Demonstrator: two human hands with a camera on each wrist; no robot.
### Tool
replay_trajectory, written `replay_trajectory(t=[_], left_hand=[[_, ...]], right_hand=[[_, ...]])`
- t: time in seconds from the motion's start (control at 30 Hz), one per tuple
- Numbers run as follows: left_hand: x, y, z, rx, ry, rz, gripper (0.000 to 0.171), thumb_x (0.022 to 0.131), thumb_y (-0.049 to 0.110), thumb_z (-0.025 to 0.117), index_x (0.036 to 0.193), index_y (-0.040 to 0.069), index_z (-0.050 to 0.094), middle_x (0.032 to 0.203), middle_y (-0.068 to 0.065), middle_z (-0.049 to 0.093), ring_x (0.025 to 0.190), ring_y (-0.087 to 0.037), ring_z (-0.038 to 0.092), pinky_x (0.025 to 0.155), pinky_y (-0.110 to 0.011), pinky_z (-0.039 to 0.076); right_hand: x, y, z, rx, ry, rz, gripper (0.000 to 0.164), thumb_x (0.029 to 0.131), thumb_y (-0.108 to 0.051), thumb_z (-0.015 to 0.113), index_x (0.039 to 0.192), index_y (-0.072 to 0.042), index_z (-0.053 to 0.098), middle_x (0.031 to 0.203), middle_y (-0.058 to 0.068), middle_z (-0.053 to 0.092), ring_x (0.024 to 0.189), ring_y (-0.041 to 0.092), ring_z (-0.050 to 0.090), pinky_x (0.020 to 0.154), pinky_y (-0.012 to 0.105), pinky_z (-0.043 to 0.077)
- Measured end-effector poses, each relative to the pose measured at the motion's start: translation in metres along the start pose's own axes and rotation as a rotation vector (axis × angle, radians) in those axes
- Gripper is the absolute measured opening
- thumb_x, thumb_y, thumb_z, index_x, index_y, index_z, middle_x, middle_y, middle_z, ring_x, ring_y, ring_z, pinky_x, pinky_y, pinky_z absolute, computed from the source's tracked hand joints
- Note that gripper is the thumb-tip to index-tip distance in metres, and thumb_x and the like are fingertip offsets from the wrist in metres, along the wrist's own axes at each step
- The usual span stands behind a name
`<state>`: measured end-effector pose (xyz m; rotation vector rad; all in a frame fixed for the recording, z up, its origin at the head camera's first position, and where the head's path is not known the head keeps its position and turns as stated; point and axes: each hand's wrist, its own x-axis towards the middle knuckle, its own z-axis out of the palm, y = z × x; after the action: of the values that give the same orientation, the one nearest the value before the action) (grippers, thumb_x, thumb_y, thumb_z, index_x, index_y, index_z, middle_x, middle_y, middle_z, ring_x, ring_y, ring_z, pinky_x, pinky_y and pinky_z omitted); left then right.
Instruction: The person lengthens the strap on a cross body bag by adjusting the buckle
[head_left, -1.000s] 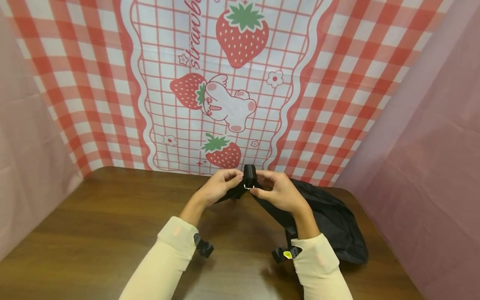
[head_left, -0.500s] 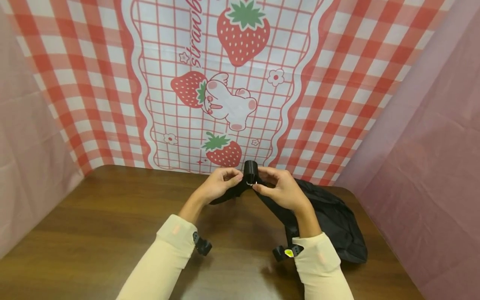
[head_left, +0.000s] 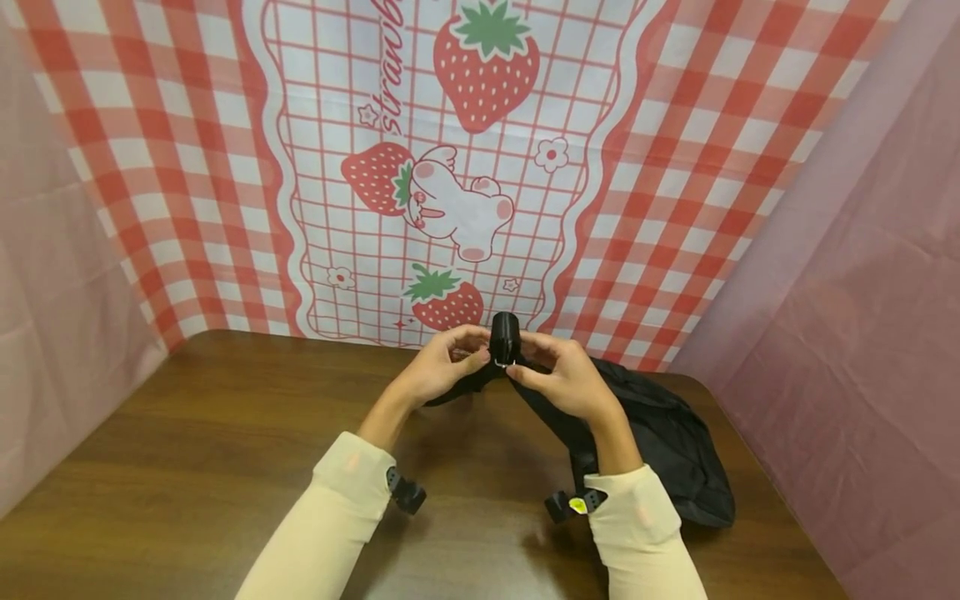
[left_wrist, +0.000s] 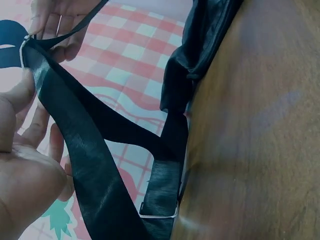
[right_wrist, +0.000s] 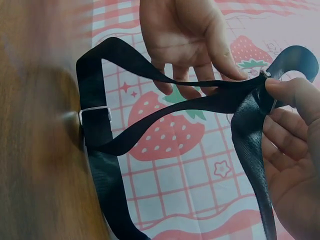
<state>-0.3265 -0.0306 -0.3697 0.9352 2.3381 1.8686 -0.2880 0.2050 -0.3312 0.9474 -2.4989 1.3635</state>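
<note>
Above the table both hands work at a metal strap buckle [right_wrist: 267, 87] on a black webbing strap [left_wrist: 87, 140]. My right hand [head_left: 566, 375] pinches the buckle and strap between thumb and fingers. From the other side, my left hand [head_left: 438, 371] holds the strap with its thumb close to the buckle, as the right wrist view shows. A loop of webbing [head_left: 506, 333] stands up above the buckle. The strap's lengths hang from there. A second metal buckle [right_wrist: 95, 112] sits lower on the strap, near the table. The strap leads to a black bag [head_left: 667, 450].
The bag lies on the right side of the brown wooden table [head_left: 187, 467], partly behind the right forearm. A strawberry-print checked cloth [head_left: 360, 242] hangs at the back. Pink cloth [head_left: 847, 333] walls both sides.
The webbing loop above the buckle has shifted slightly up and to the right. My left hand has come closer to the buckle, and the right hand has risen a little. The bag stays put.
</note>
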Motion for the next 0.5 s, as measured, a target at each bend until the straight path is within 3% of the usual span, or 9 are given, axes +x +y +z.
replay_trajectory(t=[0.2,0.5], left_hand=[[0.0,-0.0015,0.0016,0.046,-0.016,0.046,0.053,0.092,0.022,0.08,0.141,0.015,0.06,0.13,-0.008,0.066,0.121,-0.027,0.061,0.103,-0.05,0.048],[0.003,0.001,0.0031,0.08,-0.021,0.11,0.05,0.094,0.021,0.078,0.139,0.008,0.061,0.127,-0.01,0.068,0.115,-0.029,0.065,0.098,-0.05,0.052]], right_hand=[[0.0007,0.0019,0.0002,0.014,0.008,0.025,0.049,0.096,-0.018,0.075,0.14,-0.004,0.061,0.119,0.011,0.073,0.107,0.022,0.071,0.083,0.031,0.059],[0.0014,0.0025,-0.0001,0.031,0.016,0.056,0.048,0.096,-0.013,0.074,0.141,-0.003,0.06,0.122,0.015,0.072,0.107,0.027,0.071,0.084,0.033,0.059]])
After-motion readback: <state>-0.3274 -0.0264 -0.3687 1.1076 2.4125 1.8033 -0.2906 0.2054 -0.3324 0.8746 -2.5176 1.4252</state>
